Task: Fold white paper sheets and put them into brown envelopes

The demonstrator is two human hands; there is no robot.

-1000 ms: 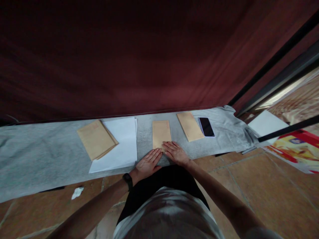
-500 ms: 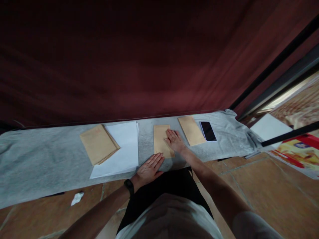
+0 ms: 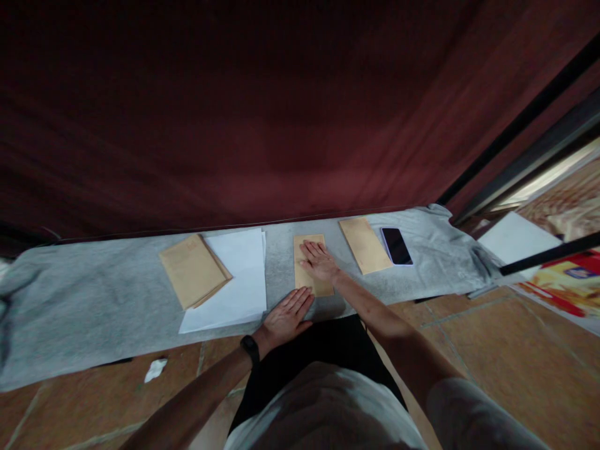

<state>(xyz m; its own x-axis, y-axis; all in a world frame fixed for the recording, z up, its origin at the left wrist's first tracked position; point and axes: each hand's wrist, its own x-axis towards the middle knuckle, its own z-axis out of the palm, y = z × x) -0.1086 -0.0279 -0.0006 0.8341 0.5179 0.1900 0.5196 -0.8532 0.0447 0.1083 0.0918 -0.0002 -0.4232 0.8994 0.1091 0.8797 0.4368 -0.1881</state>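
A brown paper envelope (image 3: 323, 287) lies on the grey cloth in front of me, partly covered by my hands. My right hand (image 3: 319, 260) rests flat across its upper middle, fingers stretched out. At its lower left corner the fingertips of my left hand (image 3: 287, 317) touch it; that hand is open too, palm down, with a dark band on the wrist. To the right lies another brown envelope (image 3: 365, 245), slightly turned. On the left a small stack of brown envelopes (image 3: 194, 272) partly covers white paper sheets (image 3: 246, 275).
A phone (image 3: 397, 246) lies beside the right envelope. The grey cloth (image 3: 94, 306) covers a long narrow surface against a dark red curtain (image 3: 281, 125). Black bars and a red-and-yellow package (image 3: 572, 284) stand at right. A crumpled white tissue (image 3: 155, 370) lies on the tiled floor.
My right hand has slid leftward across the envelope, from its right edge to its middle. My left hand stays at the lower corner. The whole view has shifted slightly.
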